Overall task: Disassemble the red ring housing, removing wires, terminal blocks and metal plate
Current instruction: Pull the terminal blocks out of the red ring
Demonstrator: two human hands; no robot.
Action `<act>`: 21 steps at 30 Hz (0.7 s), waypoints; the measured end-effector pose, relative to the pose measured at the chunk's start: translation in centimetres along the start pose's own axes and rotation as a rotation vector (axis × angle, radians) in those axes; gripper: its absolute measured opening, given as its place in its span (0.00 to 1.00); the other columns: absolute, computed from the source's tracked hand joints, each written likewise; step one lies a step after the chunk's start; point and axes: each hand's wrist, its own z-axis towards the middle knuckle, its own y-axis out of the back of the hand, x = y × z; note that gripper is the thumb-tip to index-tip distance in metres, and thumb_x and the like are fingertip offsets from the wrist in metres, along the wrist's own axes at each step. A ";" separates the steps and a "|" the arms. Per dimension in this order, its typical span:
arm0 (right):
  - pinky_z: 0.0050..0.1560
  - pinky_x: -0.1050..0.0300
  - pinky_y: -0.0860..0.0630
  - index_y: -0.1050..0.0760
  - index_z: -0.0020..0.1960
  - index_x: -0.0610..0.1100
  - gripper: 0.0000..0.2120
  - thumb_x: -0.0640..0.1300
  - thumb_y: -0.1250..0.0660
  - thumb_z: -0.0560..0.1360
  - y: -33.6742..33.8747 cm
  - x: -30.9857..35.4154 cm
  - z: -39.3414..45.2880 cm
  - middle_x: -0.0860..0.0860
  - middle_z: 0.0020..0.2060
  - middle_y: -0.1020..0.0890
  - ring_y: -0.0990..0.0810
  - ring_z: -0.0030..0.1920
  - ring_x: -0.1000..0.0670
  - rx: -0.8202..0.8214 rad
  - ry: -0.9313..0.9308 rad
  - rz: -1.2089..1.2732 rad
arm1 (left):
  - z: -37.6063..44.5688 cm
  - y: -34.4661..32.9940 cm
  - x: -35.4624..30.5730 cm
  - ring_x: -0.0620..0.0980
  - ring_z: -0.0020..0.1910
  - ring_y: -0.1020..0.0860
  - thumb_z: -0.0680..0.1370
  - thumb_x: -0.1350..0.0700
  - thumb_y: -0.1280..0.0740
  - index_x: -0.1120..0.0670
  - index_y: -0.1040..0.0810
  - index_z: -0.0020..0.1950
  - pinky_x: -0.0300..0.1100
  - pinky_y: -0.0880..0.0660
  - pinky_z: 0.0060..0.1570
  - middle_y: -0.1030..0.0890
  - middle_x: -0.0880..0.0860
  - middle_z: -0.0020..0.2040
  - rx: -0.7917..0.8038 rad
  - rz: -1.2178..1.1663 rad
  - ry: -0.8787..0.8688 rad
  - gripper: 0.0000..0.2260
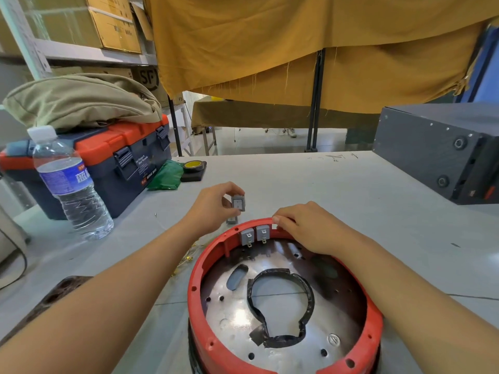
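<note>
- Table (337,190): pale top with bare room beyond the housing and to its right; a dark metal box (437,152) stands at the far right, a toolbox (108,163) and water bottle (70,184) at the far left.
- Red ring housing (194,292): sits at the near edge, directly under both forearms, open side up, with the metal plate (235,317) lying flat inside it, not yet removed.
- Right hand (305,228): rests on the far rim of the ring, fingers curled over the edge just right of the mounted blocks, gripping it.
- Left hand (213,206): held just beyond the rim, pinching a freed grey terminal block (238,203) above the table; another loose block (232,219) lies just below it.
- Two mounted terminal blocks (255,234): side by side in the far wall, between the two hands, terminals pointing down into the ring. Either hand is near; I judge the next pull goes outward through the wall, toward the open tabletop.
</note>
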 end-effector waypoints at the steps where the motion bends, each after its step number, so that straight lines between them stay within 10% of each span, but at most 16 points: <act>1: 0.53 0.46 0.26 0.23 0.54 0.45 0.17 0.51 0.49 0.83 0.0 0.0 0.0 0.47 0.47 0.20 0.27 0.49 0.46 0.001 0.000 -0.002 | 0.1 -0.4 0.2 0.42 0.38 0.25 0.71 0.64 0.28 0.52 0.23 0.55 0.27 0.28 0.37 0.21 0.50 0.51 0.008 0.024 -0.026 0.15; 5: 0.52 0.47 0.26 0.23 0.53 0.46 0.17 0.51 0.49 0.83 0.1 0.0 0.0 0.48 0.45 0.20 0.27 0.48 0.46 -0.004 0.003 -0.001 | 0.9 -1.8 1.2 0.51 0.56 0.27 0.70 0.58 0.28 0.51 0.21 0.55 0.44 0.33 0.58 0.19 0.48 0.52 0.016 0.271 -0.095 0.14; 9: 0.50 0.48 0.26 0.24 0.51 0.46 0.16 0.50 0.49 0.83 0.1 0.1 -0.1 0.50 0.42 0.23 0.28 0.45 0.47 -0.005 0.009 0.004 | 1.3 -2.7 2.6 0.51 0.63 0.34 0.72 0.51 0.28 0.47 0.22 0.57 0.37 0.48 0.52 0.21 0.47 0.55 0.006 0.346 -0.077 0.14; 21: 0.54 0.47 0.25 0.23 0.59 0.50 0.16 0.53 0.46 0.82 -0.1 -0.1 0.0 0.49 0.52 0.18 0.24 0.52 0.47 -0.018 0.039 0.043 | 1.2 -2.4 2.6 0.51 0.67 0.35 0.74 0.51 0.30 0.47 0.25 0.66 0.43 0.43 0.63 0.25 0.45 0.67 0.030 0.399 -0.046 0.20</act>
